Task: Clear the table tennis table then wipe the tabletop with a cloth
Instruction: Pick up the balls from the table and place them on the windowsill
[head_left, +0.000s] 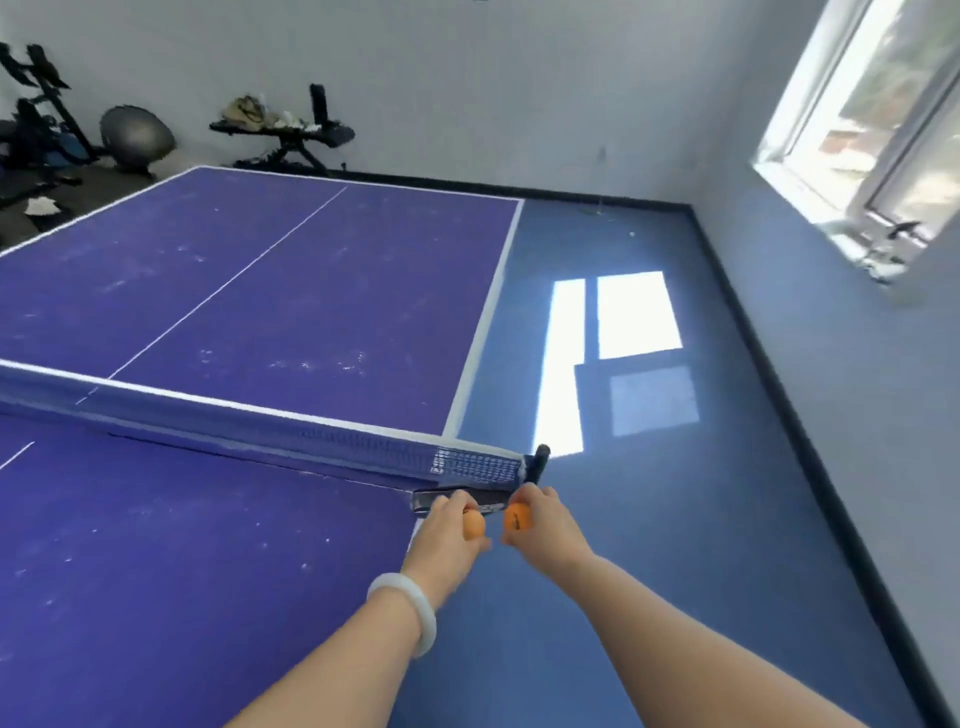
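two balls in hand at the net end

we see both arms reaching forward to the right edge of the purple counter (208, 571), where the net (249, 418) ends.

- left hand (448, 532): fingers curled down around the left orange ball (474, 526), clamped on it. the hand hangs just over the counter's corner at the net, in front of the dark clamp plate (493, 499) lying on the tabletop. a white bangle (404, 605) sits on this wrist.
- right hand (543, 525): fingers and thumb closed on the right orange ball (517, 518), dark print facing us. the hand is just past the counter edge, over the blue floor (675, 545), near the black net post (538, 461).
- the two balls are held close, side by side, with a narrow gap between them.
- counter surface: pale dusty smudges on both halves, white centre line running away from us.
- surroundings: a bright sun patch (636, 314) on the floor below the window (878, 130); at the far wall a grey exercise ball (136, 136) and a black bench (291, 136) with small items on it, too blurred to tell what.
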